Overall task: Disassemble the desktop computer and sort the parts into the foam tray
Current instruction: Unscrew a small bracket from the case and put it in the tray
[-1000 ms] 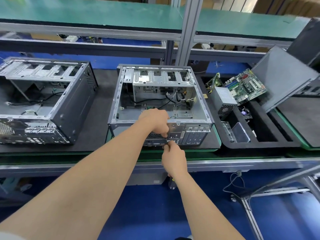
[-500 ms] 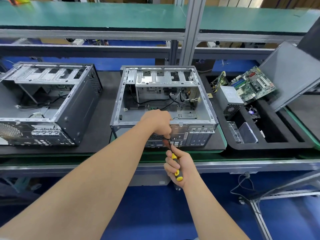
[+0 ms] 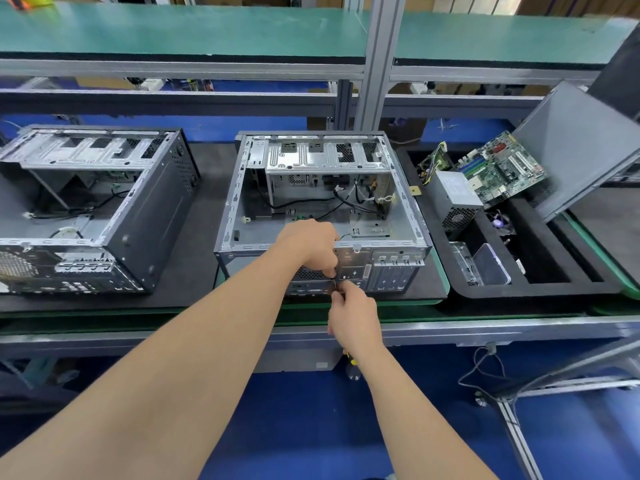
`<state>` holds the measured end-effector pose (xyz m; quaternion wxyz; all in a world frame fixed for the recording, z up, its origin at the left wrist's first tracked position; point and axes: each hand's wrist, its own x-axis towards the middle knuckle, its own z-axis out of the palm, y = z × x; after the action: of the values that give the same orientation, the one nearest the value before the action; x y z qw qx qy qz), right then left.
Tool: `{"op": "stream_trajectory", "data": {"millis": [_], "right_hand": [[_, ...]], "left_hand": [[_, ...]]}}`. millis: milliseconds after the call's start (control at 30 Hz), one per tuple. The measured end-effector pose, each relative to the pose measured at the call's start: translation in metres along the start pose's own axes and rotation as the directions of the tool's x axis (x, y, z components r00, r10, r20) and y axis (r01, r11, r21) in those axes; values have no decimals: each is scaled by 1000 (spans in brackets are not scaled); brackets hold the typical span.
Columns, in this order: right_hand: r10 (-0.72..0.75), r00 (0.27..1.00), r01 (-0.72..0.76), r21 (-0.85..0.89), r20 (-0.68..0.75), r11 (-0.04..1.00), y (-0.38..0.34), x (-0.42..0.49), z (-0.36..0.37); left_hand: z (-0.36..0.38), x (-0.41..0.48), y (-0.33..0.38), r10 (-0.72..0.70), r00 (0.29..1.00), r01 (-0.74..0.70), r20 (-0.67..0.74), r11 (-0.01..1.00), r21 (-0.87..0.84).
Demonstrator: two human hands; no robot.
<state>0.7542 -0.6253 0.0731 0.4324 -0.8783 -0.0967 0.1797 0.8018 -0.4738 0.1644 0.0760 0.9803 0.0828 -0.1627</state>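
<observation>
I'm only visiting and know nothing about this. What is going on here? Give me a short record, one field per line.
work spot: rear panel of the open grey metal computer case
left hand: rests on the case's rear edge, fingers curled down; what they hold is hidden
right hand: grips the yellow-and-black screwdriver, tip at the panel
black foam tray: right of the case, holds a green motherboard and a grey power supply box
also there: second open computer case, at left
</observation>
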Motion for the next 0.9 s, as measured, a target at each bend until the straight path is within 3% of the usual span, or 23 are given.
{"op": "stream_trajectory", "data": {"millis": [67,133,200,267,333,400,500,600,733,800,900], "right_hand": [[-74,994,53,-256,-77,965,-2,-2,7],[-114,987,68,-343,-117,937,-1,-4,13],[-81,993,64,-183,-91,981,3,-2,11],[27,998,-38,181,62,983,8,2,3],[107,952,-257,563,286,785,13,2,-4],[148,886,-450,740,439,500,17,-1,-7],[95,781,-622,755,617,206,18,-4,-8],[19,757,-653,755,653,62,19,-5,-6],[53,803,-596,801,594,61,17,-1,-5],[82,824,-567,808,561,160,16,2,-6],[143,872,-483,778,468,401,13,4,-5]], "left_hand": [[0,0,0,0,1000,0,-9,1000,6],[0,-1,0,5,1000,-5,-17,1000,3],[0,-1,0,8,1000,-8,-16,1000,-2],[-1,-1,0,3,1000,-3,-13,1000,-4],[-1,-1,0,2,1000,-2,-13,1000,2],[0,0,0,3,1000,-3,-4,1000,-3],[-1,0,0,-1,1000,1,-2,1000,2],[0,1,0,5,1000,-5,-3,1000,4],[1,2,-1,6,1000,-6,4,1000,9],[1,3,-1,2,1000,-2,1,1000,3],[2,3,-1,-4,1000,4,4,1000,-3]]}}
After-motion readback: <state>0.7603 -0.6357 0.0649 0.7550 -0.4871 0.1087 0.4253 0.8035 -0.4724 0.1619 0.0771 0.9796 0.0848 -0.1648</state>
